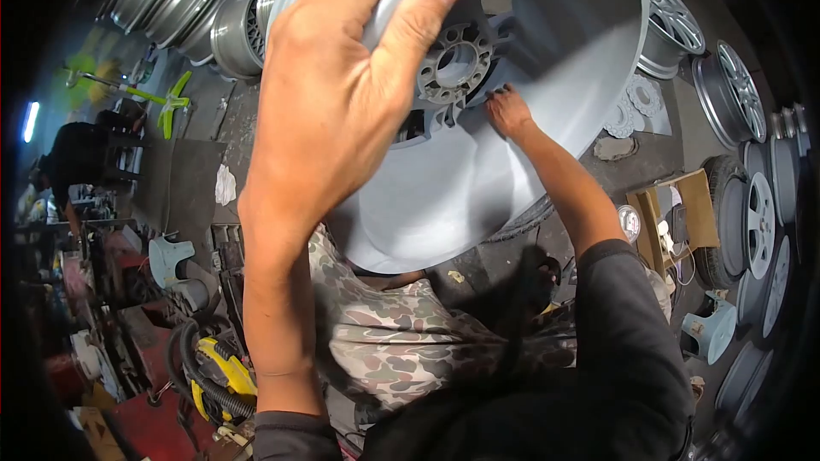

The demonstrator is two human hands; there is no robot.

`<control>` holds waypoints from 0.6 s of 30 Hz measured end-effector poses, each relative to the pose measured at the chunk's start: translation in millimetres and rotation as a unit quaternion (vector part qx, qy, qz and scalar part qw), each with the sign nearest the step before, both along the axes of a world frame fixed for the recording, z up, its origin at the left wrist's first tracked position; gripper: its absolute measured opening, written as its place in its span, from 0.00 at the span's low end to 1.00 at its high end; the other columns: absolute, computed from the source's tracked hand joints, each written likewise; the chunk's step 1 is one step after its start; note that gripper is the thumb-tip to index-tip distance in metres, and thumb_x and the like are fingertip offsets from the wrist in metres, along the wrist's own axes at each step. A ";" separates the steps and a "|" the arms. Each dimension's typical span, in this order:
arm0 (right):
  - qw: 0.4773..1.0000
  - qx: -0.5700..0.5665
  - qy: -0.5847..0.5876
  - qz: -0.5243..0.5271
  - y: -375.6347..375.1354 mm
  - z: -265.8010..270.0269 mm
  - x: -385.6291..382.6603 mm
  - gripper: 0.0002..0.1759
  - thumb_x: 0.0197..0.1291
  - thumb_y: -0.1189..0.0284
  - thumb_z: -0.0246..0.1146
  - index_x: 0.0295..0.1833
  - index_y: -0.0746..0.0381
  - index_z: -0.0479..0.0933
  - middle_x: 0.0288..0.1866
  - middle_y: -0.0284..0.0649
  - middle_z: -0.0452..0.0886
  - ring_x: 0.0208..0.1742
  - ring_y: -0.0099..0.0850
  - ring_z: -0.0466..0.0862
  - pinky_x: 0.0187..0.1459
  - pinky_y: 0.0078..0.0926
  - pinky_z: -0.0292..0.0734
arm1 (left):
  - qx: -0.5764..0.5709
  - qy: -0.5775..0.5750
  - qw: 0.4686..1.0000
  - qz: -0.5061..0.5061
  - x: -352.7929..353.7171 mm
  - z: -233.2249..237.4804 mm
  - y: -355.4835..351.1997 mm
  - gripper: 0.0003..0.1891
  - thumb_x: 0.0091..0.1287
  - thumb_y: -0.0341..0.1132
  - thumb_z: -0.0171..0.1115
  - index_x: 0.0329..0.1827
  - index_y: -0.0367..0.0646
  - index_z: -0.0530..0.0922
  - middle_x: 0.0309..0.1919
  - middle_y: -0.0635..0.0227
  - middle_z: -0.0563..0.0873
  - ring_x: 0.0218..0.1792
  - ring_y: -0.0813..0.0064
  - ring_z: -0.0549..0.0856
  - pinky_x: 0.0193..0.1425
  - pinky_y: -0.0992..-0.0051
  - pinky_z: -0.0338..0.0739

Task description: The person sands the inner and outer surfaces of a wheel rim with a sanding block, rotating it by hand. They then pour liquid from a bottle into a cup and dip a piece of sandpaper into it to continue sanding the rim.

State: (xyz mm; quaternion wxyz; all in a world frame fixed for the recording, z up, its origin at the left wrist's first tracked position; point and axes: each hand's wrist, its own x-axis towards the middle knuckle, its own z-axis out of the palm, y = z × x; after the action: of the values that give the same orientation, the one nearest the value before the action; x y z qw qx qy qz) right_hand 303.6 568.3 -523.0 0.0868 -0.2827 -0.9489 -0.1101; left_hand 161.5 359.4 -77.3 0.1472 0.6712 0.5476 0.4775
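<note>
A large grey wheel rim [427,201] is tilted in front of me, its hollow back side facing me. My left hand [342,85] grips the rim's upper left lip, thumb over the inside edge and the other fingers mostly hidden round the outside. Deep inside the barrel, my right hand [510,111] is bent closed against the inner surface beside the spokes, just below and right of the hub [453,67]. Whatever its fingers hold, if anything, is hidden. Part of a black tyre [523,222] shows beneath the rim.
Other rims [235,34] are stacked at upper left, and several more [730,94] line the right side. An open cardboard box [688,213] stands at right, near a pale blue stool [711,327]. A green-legged fan [171,102] and a yellow machine with a hose [224,371] are at left.
</note>
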 end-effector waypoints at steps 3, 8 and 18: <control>0.980 -0.171 0.072 -0.066 -53.9 -9.0 -35.4 0.12 0.63 0.70 0.58 0.36 0.53 0.88 0.41 0.42 0.89 0.46 0.41 0.88 0.56 0.44 0.79 | 0.050 0.116 0.990 0.057 -17.9 -25.7 3.0 0.22 0.79 0.44 0.62 0.64 0.33 0.82 0.49 0.64 0.89 0.51 0.77 0.83 0.61 0.77 0.73; 0.854 -0.416 0.313 -0.004 -167.7 71.5 -93.4 0.10 0.60 0.72 0.66 0.46 0.56 0.89 0.49 0.42 0.90 0.48 0.46 0.88 0.56 0.43 0.83 | 0.033 0.078 0.994 0.073 -32.2 -27.0 6.9 0.23 0.79 0.46 0.62 0.66 0.35 0.82 0.52 0.64 0.89 0.54 0.77 0.83 0.64 0.77 0.73; 0.986 -0.148 0.080 -0.002 -55.8 12.9 -35.3 0.10 0.57 0.78 0.61 0.38 0.57 0.87 0.43 0.43 0.88 0.45 0.39 0.89 0.51 0.40 0.79 | 0.070 0.062 0.994 0.051 -53.2 -15.8 25.7 0.17 0.81 0.36 0.58 0.61 0.31 0.82 0.40 0.71 0.87 0.42 0.82 0.79 0.49 0.78 0.75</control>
State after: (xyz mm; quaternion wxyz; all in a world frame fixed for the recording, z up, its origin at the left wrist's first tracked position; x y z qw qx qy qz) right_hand 268.3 512.5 -510.0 0.1191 -0.3017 -0.9444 0.0545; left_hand 108.3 385.0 -93.0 0.0414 0.6794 0.5545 0.4787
